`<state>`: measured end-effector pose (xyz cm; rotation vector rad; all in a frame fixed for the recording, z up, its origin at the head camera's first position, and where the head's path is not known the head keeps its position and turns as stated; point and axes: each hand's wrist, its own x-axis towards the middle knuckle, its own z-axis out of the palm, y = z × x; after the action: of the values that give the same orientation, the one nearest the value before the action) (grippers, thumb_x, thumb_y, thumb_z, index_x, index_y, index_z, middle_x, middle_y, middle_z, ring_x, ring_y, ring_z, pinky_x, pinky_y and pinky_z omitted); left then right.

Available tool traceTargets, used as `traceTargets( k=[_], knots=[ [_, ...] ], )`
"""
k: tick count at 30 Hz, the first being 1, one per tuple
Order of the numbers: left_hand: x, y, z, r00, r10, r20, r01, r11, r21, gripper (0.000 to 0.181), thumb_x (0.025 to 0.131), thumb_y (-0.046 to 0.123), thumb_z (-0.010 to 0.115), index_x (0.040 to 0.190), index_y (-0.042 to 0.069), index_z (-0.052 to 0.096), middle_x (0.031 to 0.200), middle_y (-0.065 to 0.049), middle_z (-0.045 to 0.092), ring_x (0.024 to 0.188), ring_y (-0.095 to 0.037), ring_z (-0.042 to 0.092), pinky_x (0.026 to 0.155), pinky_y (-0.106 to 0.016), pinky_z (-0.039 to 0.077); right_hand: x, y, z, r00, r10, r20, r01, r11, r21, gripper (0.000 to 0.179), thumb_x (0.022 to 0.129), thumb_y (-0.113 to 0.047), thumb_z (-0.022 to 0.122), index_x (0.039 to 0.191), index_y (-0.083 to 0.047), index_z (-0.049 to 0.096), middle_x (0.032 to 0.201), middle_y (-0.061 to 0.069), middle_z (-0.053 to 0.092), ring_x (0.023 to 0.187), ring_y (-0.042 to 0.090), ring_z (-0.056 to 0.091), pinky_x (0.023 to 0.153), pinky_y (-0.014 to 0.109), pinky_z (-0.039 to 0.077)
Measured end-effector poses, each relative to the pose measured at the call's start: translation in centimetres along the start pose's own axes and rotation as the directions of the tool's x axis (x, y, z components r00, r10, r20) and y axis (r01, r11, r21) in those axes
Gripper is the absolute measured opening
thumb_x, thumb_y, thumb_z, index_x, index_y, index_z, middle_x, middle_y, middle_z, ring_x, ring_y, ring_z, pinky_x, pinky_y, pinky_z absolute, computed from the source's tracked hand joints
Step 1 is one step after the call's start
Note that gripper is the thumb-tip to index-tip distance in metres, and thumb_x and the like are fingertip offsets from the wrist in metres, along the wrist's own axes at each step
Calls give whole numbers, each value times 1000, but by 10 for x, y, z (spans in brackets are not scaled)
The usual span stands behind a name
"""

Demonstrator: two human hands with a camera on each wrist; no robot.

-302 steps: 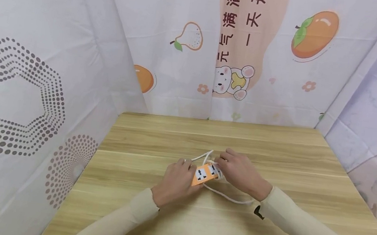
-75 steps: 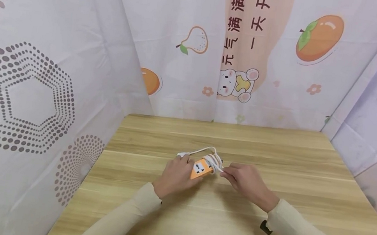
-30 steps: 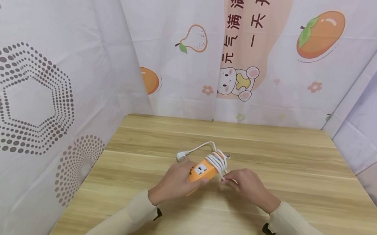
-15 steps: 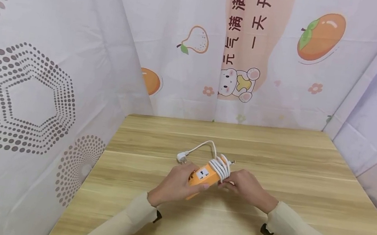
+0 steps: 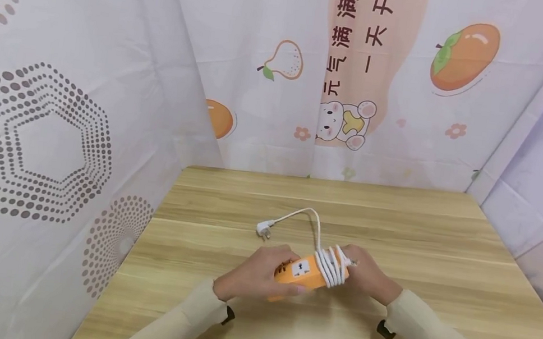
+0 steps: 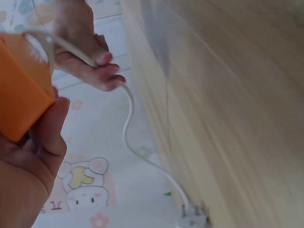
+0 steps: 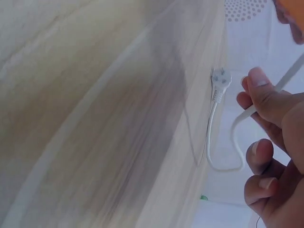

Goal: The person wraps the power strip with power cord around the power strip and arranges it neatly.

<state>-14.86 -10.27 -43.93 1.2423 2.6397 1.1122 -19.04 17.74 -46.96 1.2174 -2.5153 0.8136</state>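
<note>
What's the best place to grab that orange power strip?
Probably the cord-free end of the orange power strip, coming from the left and gripping across its narrow body, as the left hand does; the white cord is wound round the other end.

- Table [image 5: 407, 226]: light wood grain, softly lit.
- Behind table: white cloth [image 5: 253, 150] with fruit [image 5: 465, 56], flowers [image 5: 455, 130], cartoon animal [image 5: 343, 123], dark lettering [image 5: 341, 37].
- Left of table: white drape [image 5: 156, 116], dotted hexagon [image 5: 96, 151], dotted disc [image 5: 110, 240].
- Right of table: pale sheet [image 5: 534, 185], creased.

The power strip [image 5: 315, 280] looks plastic; the tabletop [image 5: 397, 224], wood (faintly glossy); curtain [image 5: 279, 108], cloth.
</note>
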Motion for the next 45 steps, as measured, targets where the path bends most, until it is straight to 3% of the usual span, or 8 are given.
traceTargets(
  k=[2, 6, 14, 23, 27, 34, 41, 45],
  knots=[
    [3, 1, 2, 997, 63, 35, -65, 996, 62, 42, 91, 51, 74, 115, 17, 69, 92, 13, 58, 73, 1, 50, 58, -15, 44, 1, -1, -1, 999, -4, 33, 3, 1000, 18, 16, 86, -11, 78, 101, -16, 79, 99, -4, 77, 85, 8, 70, 69, 34, 57],
    [6, 2, 5, 989, 135, 58, -143, 980, 142, 41, 89, 51, 77, 111, 17, 71, 88, 13, 54, 69, 4, 46, 57, -11, 40, 5, -3, -1, 995, -42, 91, 49, 996, -78, 19, 91, -25, 75, 109, -21, 79, 114, -5, 76, 100, 12, 72, 74, 37, 58],
    [6, 5, 6, 984, 160, 72, -172, 966, 196, 38, 85, 50, 81, 105, 19, 72, 82, 13, 49, 65, 4, 42, 55, -11, 36, 7, -1, -7, 995, -55, 88, 71, 980, -187, 17, 89, -19, 77, 105, -25, 79, 112, -13, 74, 95, 9, 72, 69, 34, 57],
    [6, 5, 12, 959, 204, 194, -268, 873, 407, 50, 87, 66, 72, 102, 18, 72, 83, 13, 44, 66, 2, 36, 57, -10, 28, 11, -5, -6, 992, -86, 97, 106, 969, -225, 16, 88, -12, 80, 96, -26, 79, 105, -15, 75, 90, 6, 71, 69, 31, 57],
    [4, 6, 14, 963, 178, 200, -252, 855, 454, 49, 86, 67, 70, 99, 20, 72, 83, 13, 42, 67, 1, 35, 57, -11, 27, 14, -7, -5, 991, -103, 81, 121, 959, -255, 16, 87, -11, 81, 92, -26, 79, 99, -15, 75, 84, 5, 70, 64, 28, 55],
    [2, 7, 18, 978, 118, 171, -186, 861, 473, 43, 85, 65, 73, 89, 23, 66, 81, 12, 40, 63, 1, 35, 53, -13, 28, 13, -8, -6, 994, -112, 19, 113, 954, -276, 13, 83, -17, 85, 91, -26, 80, 92, -15, 75, 77, 6, 68, 61, 27, 53],
    [1, 7, 23, 988, 80, 133, -142, 814, 564, 42, 83, 63, 76, 85, 23, 63, 80, 12, 39, 63, -1, 35, 51, -15, 27, 12, -10, -7, 991, -135, 11, 132, 939, -317, 15, 81, -18, 87, 91, -26, 81, 89, -15, 75, 71, 7, 60, 55, 23, 47],
    [2, 6, 25, 991, 37, 128, -105, 809, 578, 43, 84, 63, 76, 88, 21, 66, 82, 10, 41, 65, -2, 37, 51, -16, 29, 11, -11, -7, 988, -152, 13, 148, 935, -323, 14, 81, -16, 87, 92, -23, 81, 87, -13, 73, 73, 9, 59, 57, 25, 49]
  ],
)
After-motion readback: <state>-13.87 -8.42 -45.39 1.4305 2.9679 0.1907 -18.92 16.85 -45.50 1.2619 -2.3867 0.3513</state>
